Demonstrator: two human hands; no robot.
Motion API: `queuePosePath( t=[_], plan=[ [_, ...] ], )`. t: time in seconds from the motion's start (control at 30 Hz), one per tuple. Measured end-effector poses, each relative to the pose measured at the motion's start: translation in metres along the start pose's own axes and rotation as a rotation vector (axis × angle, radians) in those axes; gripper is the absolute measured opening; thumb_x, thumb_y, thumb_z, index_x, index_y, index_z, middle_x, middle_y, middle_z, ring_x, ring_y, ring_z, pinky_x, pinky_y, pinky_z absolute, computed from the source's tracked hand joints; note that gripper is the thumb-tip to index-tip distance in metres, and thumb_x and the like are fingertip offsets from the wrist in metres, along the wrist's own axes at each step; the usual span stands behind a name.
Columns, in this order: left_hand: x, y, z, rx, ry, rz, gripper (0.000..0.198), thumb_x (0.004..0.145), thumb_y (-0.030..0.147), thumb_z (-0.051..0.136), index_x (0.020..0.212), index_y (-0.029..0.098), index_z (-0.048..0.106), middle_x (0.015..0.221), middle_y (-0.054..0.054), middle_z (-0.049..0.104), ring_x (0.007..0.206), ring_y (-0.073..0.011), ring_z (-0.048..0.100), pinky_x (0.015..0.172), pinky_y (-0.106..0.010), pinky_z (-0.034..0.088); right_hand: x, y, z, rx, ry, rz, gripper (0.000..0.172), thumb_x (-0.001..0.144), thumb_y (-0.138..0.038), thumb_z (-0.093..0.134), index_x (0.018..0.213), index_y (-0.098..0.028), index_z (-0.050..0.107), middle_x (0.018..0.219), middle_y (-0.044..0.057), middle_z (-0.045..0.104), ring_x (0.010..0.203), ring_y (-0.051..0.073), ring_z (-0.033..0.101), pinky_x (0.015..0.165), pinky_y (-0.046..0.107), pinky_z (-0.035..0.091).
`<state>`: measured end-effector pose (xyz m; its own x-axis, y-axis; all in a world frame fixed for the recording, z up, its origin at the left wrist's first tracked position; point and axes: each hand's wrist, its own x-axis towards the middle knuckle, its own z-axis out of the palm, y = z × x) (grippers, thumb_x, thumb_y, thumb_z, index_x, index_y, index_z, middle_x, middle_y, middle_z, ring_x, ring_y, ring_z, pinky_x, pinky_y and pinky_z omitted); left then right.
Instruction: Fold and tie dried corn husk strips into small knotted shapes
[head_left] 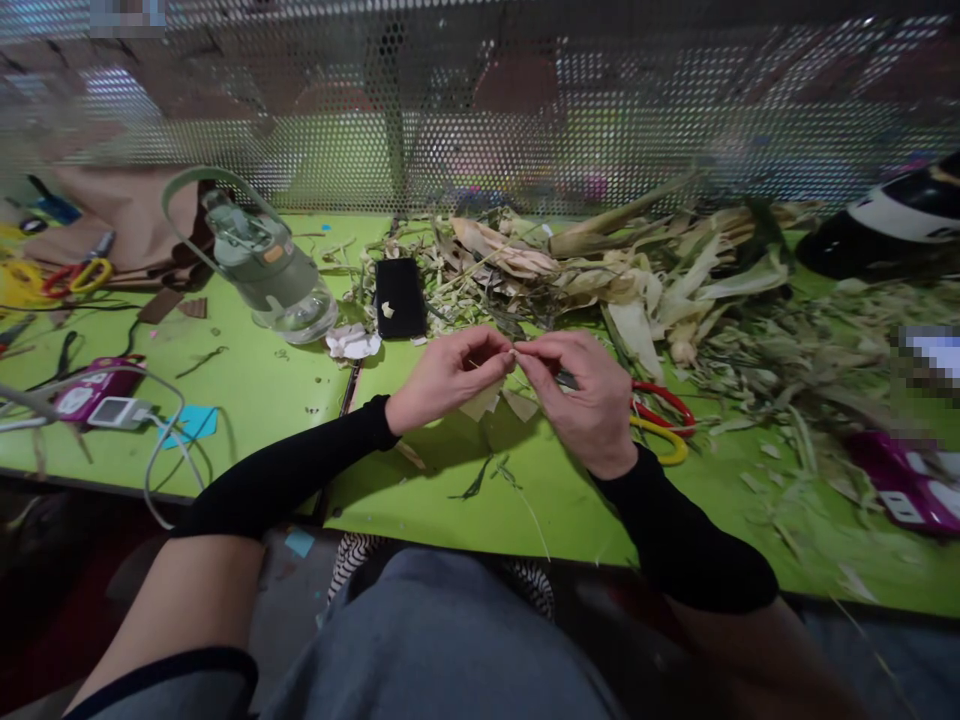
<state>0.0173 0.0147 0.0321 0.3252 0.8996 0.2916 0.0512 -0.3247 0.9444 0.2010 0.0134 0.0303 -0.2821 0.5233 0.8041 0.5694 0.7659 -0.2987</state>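
My left hand (pixel 459 375) and my right hand (pixel 581 392) meet over the green table (pixel 420 500), their thumbs and fingertips pinched together at one small pale piece (pixel 513 355). What the piece is cannot be made out. Below the fingertips lie pale husk-like scraps (pixel 519 403) on the tabletop. Scissors with red and yellow handles (pixel 664 425) rest just right of my right hand, partly covered by it. Thin green strips (pixel 476 480) lie on the table nearer to me. Behind my hands is a heap of dried husks (pixel 592 265).
A black phone (pixel 401 300), crumpled tissue (pixel 352 343) and a green bottle (pixel 277 265) stand or lie back left. A purple power strip (pixel 105 388) with cables is at the left, another purple device (pixel 907 485) at the right. A perforated screen (pixel 480 120) closes the back.
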Motion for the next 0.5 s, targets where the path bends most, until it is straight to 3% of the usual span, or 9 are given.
queuePosePath(
  t=[0.27,0.5],
  plan=[
    [0.0003,-0.0016,0.0013,-0.011,0.008,-0.042,0.040,0.087,0.055,0.065,0.085,0.014,0.061,0.075,0.000,0.060,0.066,-0.0089,0.049,0.063,-0.023,0.040,-0.0006,-0.0023,0.0012,-0.073,0.036,-0.075,0.007,0.090,-0.015,0.072,0.094,-0.021,0.070,0.089,0.006,0.076,0.083,0.020,0.072,0.067,0.031,0.058],
    [-0.0007,0.0017,0.0012,-0.114,-0.017,-0.105,0.027,0.087,0.040,0.064,0.083,0.013,0.062,0.076,-0.001,0.063,0.068,-0.0081,0.054,0.063,-0.021,0.043,-0.0005,-0.0017,0.0005,-0.235,0.038,-0.262,0.014,0.089,-0.011,0.071,0.098,-0.021,0.066,0.087,0.006,0.076,0.081,0.021,0.071,0.073,0.033,0.058]
  ],
)
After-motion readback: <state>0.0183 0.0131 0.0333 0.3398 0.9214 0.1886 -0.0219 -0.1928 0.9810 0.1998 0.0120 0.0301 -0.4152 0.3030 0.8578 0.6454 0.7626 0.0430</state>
